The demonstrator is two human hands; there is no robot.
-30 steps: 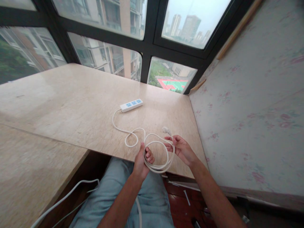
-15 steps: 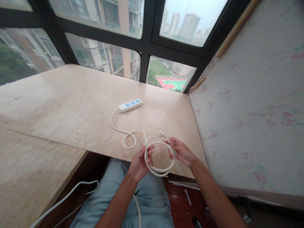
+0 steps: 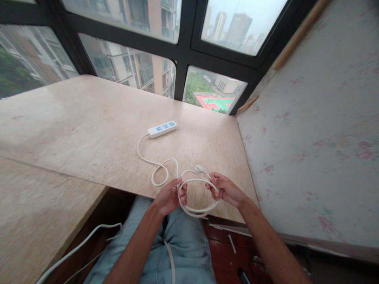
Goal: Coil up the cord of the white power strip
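Loops of white power cord (image 3: 194,211) hang between my two hands over the front edge of the sill. My left hand (image 3: 169,197) is closed around the left side of the coil. On the right side, my right hand (image 3: 224,188) pinches the coil near the white plug (image 3: 199,169), which sticks out just beyond the fingers. From the coil the cord runs left, makes a small loop lying on the stone, and curves up to a white power strip (image 3: 162,129) with blue socket faces.
The beige stone sill (image 3: 97,134) reaches back to the dark window frame (image 3: 180,79). A flower-patterned wall (image 3: 308,157) bounds the right side. Another white cable (image 3: 85,238) hangs at lower left beside my jeans (image 3: 183,248). Reddish flooring (image 3: 222,252) shows below.
My left hand has shifted slightly left, and the coil looks a little wider. The plug sits slightly farther left. The power strip stays in place on the sill.
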